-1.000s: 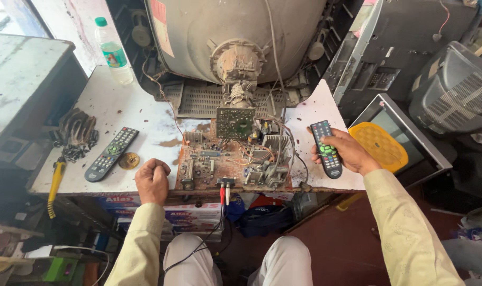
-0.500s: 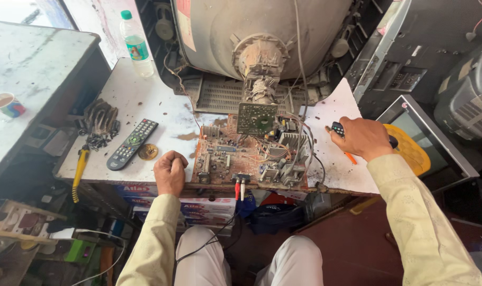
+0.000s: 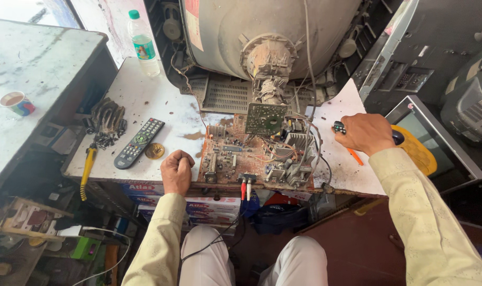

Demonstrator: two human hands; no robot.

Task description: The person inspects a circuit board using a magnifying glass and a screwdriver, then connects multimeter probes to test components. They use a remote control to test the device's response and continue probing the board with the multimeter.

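From here I see my right hand (image 3: 369, 132) closed over a dark remote control (image 3: 340, 127) near the right edge of the white, stained worktable (image 3: 145, 100); only the remote's tip shows, pointing left toward the brown circuit board (image 3: 257, 156). My left hand (image 3: 176, 170) rests as a loose fist, holding nothing, at the near edge beside the board. Open tabletop lies between it and a second black remote (image 3: 139, 142), angled up-right. Two remotes, one green-capped plastic bottle (image 3: 143, 45).

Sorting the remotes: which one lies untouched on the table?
The black remote left of the left hand, beside the brass disc; the right hand covers the other remote.
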